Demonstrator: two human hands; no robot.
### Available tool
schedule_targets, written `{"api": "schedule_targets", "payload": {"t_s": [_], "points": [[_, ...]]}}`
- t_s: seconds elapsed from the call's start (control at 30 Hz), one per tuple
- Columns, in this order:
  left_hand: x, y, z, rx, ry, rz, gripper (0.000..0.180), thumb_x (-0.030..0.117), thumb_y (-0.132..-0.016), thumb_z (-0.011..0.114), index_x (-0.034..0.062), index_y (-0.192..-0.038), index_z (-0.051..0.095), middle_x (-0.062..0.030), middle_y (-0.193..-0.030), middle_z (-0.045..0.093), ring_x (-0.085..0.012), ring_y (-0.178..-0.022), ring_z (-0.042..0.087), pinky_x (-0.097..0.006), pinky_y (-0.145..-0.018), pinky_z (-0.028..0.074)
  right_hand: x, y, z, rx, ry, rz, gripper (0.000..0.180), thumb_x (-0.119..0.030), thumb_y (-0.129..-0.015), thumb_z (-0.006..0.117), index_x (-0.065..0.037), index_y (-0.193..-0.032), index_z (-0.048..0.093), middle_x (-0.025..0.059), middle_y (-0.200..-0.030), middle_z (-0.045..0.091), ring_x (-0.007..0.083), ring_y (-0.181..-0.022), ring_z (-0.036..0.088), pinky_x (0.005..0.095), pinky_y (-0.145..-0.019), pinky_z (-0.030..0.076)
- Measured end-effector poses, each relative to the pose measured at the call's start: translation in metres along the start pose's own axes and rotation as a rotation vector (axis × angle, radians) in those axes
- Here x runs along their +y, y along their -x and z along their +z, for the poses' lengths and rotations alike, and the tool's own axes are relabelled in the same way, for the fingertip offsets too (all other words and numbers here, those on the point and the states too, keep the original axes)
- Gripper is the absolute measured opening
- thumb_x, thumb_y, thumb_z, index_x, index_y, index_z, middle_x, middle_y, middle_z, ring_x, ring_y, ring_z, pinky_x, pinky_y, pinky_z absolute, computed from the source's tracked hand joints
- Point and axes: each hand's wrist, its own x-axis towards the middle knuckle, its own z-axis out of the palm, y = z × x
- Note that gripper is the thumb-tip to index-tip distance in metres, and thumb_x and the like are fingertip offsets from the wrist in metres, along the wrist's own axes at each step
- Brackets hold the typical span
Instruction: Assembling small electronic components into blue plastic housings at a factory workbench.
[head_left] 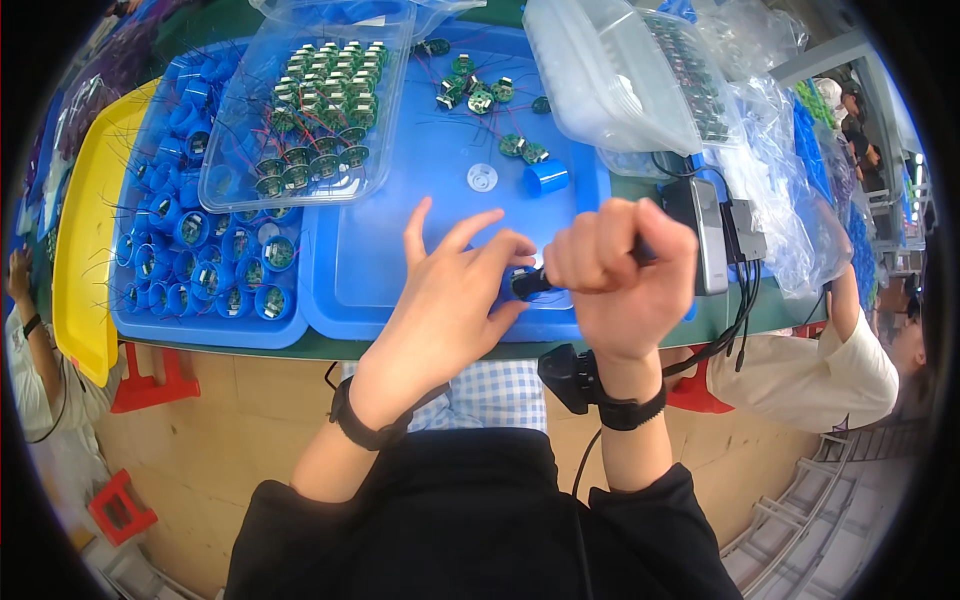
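Observation:
My right hand (622, 275) is closed in a fist around a black rod-like tool (541, 281), whose end meets a small blue cup (517, 287) on the blue tray (355, 285). Thumb and index finger of my left hand (447, 285) pinch that cup from its left side, the other fingers raised and spread. What lies inside the cup is hidden by the tool and fingers. Beyond my hands, another blue cup (545, 178) lies on its side near a white round disc (481, 178). Several green circuit boards (480, 98) with thin wires are scattered at the tray's far end.
At left, a second blue tray (290, 332) holds many blue cups with boards inside; a yellow tray (85, 230) is beyond. A clear container (215, 190) of boards overlaps both blue trays. Right: plastic tubs (610, 85), a grey device (709, 240) with black cables, clear bags (780, 190), a co-worker's arm (845, 280).

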Motion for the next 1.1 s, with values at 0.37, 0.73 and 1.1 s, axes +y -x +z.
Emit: {"api": "schedule_targets", "payload": {"t_s": [0.37, 0.73, 1.1], "points": [[-0.003, -0.003, -0.003, -0.063, 0.032, -0.068, 0.038, 0.013, -0.071, 0.074, 0.0087, -0.105, 0.059, -0.0015, -0.103, 0.064, -0.022, -0.123, 0.048, -0.054, -0.11, 0.012, 0.006, 0.007, 0.005, -0.069, 0.265, -0.028, 0.045, -0.026, -0.084, 0.037, -0.007, -0.045, 0.023, 0.0049, -0.041, 0.03, 0.0146, -0.038, 0.024, 0.0312, -0.042, 0.02], [-0.002, 0.002, -0.001, -0.05, 0.002, -0.07, 0.041, 0.017, -0.072, 0.074, 0.0064, -0.109, 0.057, -0.0017, -0.103, 0.068, -0.0222, -0.126, 0.045, -0.055, -0.109, 0.009, 0.004, 0.002, -0.009, 0.002, -0.052, 0.035, 0.046, -0.033, -0.091, 0.033, -0.012, -0.052, 0.024, -0.0002, -0.046, 0.024, 0.0129, -0.044, 0.02, 0.0312, -0.047, 0.021], [-0.005, 0.002, 0.0, -0.008, 0.001, -0.048, 0.039, 0.016, -0.073, 0.072, 0.0111, -0.107, 0.055, -0.002, -0.101, 0.068, -0.0255, -0.124, 0.047, -0.06, -0.107, 0.011, 0.022, 0.011, 0.002, -0.151, 0.222, -0.124, 0.045, -0.027, -0.089, 0.038, -0.006, -0.05, 0.029, 0.0015, -0.049, 0.031, 0.012, -0.047, 0.028, 0.026, -0.048, 0.026]]}}
